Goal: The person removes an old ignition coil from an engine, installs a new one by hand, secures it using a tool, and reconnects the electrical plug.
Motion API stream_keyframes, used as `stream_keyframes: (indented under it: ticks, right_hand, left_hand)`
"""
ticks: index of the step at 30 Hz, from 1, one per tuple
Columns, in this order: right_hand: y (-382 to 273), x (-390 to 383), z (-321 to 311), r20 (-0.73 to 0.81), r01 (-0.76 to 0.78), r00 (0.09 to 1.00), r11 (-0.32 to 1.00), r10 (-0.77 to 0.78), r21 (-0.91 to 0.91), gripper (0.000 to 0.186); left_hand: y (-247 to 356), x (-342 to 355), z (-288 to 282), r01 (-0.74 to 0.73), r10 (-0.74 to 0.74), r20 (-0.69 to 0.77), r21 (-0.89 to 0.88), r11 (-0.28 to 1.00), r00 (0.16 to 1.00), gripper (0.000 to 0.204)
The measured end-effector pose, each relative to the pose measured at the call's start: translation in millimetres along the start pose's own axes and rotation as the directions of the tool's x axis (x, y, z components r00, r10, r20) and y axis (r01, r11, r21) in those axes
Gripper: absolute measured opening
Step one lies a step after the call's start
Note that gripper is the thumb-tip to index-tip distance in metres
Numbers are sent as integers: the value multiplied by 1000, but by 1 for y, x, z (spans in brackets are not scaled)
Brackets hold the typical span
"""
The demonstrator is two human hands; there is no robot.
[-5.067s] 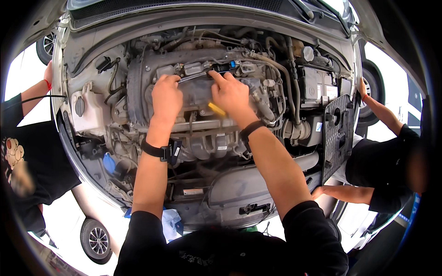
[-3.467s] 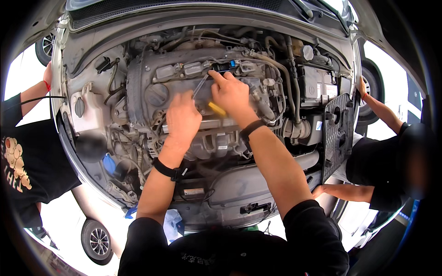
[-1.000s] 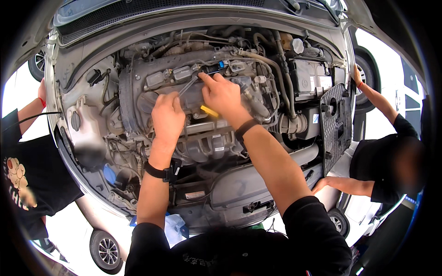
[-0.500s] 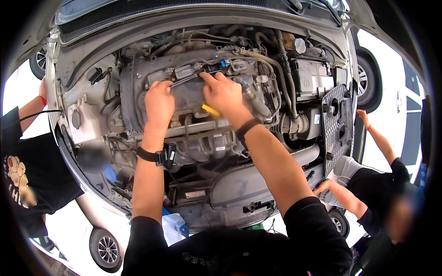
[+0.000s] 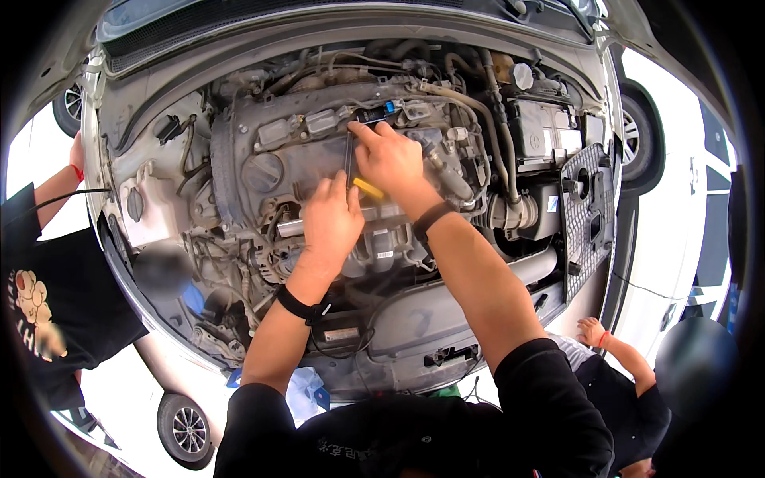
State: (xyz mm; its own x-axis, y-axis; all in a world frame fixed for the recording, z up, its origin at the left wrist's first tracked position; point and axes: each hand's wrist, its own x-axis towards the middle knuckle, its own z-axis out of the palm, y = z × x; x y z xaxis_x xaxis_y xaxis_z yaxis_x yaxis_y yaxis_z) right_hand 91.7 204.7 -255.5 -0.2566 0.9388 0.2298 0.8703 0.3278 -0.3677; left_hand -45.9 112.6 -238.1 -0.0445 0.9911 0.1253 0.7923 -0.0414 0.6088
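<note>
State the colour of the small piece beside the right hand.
The small piece is yellow; the head view shows it.

Car workshop: exposed engine (image 5: 311, 159), another white car (image 5: 657, 247) alongside

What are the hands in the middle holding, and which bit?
A slim metal tool: the left hand grips its near end. The right hand is at its far end; whether it grips isn't clear.
</note>
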Motion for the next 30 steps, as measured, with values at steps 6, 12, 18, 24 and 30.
stream_keyframes:
  ticks: [6, 12, 18, 24, 30]
  right_hand:
    - [3, -1, 3, -1, -14, 1000, 1000, 14, 3, 34]
    - [0, 1, 1, -1, -19, 1000, 1000, 19, 3, 34]
    - [3, 0, 2, -23, -5, 1000, 1000, 5, 1, 33]
    - [3, 0, 4, -52, 10, 999, 1000, -10, 0, 33]
    - [-3, 1, -1, -25, -8, 1000, 1000, 8, -16, 36]
  left_hand:
    - [3, 8, -2, -25, 25, -4, -35, 999, 1000, 35]
    - [0, 10, -11, -37, 38, 41, -21, 999, 998, 33]
    - [-52, 46, -35, -6, 11, -50, 92, 996, 999, 18]
    - [-70, 78, -36, 51, -49, -27, 65, 997, 998, 17]
    - [-79, 79, -35, 90, -99, -48, -152, 984, 994, 17]
